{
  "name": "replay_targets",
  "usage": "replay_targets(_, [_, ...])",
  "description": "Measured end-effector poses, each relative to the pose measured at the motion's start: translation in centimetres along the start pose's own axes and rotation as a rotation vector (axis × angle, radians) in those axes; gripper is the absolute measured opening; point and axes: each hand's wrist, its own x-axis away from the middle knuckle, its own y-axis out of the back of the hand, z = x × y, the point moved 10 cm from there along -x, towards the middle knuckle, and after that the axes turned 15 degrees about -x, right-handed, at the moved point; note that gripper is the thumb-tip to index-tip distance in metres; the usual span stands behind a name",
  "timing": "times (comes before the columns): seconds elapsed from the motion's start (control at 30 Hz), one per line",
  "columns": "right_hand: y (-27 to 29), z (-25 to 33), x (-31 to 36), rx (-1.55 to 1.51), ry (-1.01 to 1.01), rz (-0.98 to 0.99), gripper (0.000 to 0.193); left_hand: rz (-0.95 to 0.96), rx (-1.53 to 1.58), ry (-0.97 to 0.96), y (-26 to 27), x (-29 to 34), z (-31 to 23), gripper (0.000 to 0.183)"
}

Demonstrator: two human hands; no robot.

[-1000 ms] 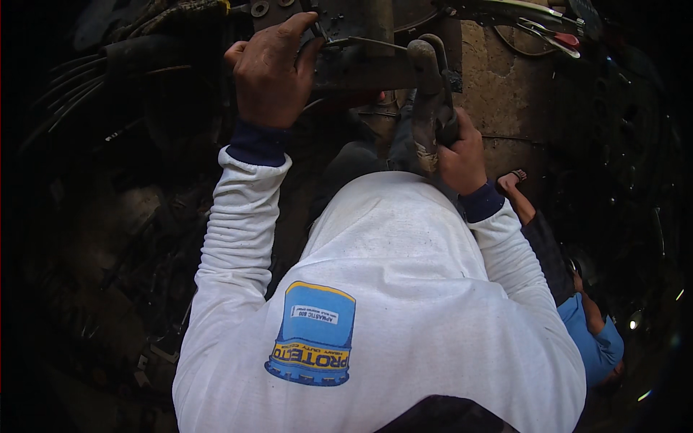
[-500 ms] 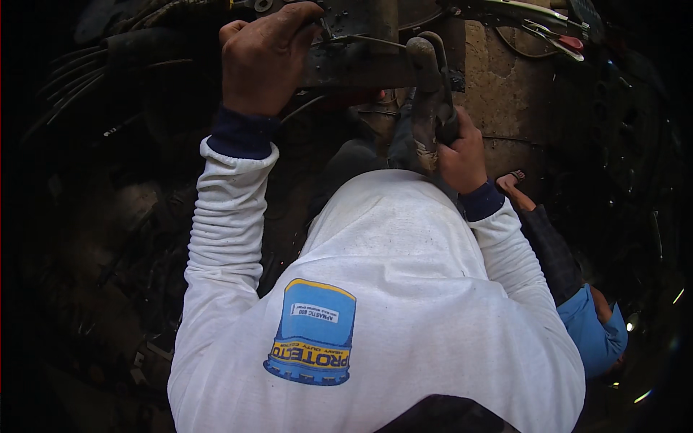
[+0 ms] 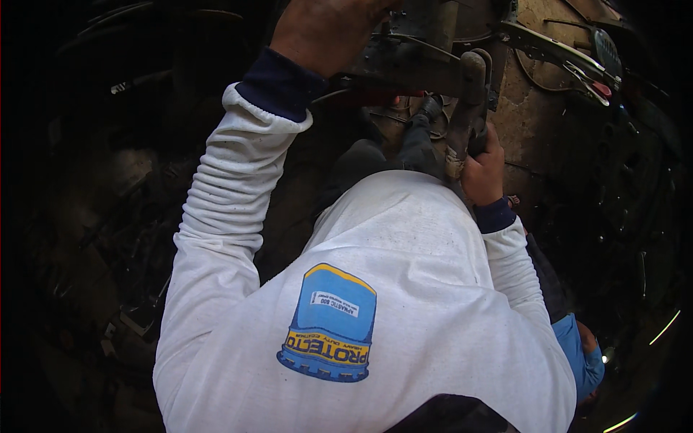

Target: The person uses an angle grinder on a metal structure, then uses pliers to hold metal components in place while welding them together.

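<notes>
My right hand (image 3: 485, 169) is closed round the handle of a worn, dirty welding electrode holder (image 3: 465, 97), its rounded head pointing away from me. A thin rod (image 3: 426, 45) runs leftward from that head, over a dark metal beam (image 3: 404, 65). At the top edge my left hand (image 3: 325, 32) reaches over the left part of the beam. Its fingers are mostly cut off by the picture's edge, so what they touch is hidden.
Red-handled pliers (image 3: 595, 88) and a long pale metal bar (image 3: 552, 49) lie at the upper right, near a brown board (image 3: 534, 101). Another person in blue (image 3: 577, 350) is low at my right. Dark clutter surrounds me on the left.
My left hand has moved right and farther up, partly out of the picture. The electrode holder, beam and right hand now appear farther right and slightly lower; the whole view has shifted.
</notes>
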Motion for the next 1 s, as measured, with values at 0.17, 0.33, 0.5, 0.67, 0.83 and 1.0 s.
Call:
replay_targets(0.17, [0.1, -0.1, 0.1, -0.043, 0.015, -0.007, 0.033, -0.004, -0.018, -0.020, 0.0, -0.3, -0.3, 0.007])
replay_targets(0.33, [-0.4, 1.3, -0.1, 0.007, 0.056, -0.004, 0.033, 0.001, 0.010, -0.027, -0.1, -0.3, -0.3, 0.006])
replay_targets(0.5, [-0.6, 1.0, -0.4, 0.009, 0.068, 0.003, 0.035, 0.025, -0.004, -0.018, -0.3, -0.5, -0.3, 0.005])
replay_targets(0.67, [-0.8, 0.2, -0.5, 0.017, 0.009, 0.033, 0.037, -0.028, 0.014, -0.039, -0.3, -0.2, -0.4, 0.005])
replay_targets(0.83, [-0.9, 0.7, -0.6, 0.035, 0.019, 0.034, 0.038, -0.026, 0.022, -0.036, -0.2, -0.3, -0.5, 0.006])
replay_targets(1.0, [-0.9, 0.4, -0.7, 0.037, 0.003, 0.036, 0.039, -0.015, 0.023, -0.035, -0.2, -0.3, -0.5, 0.007])
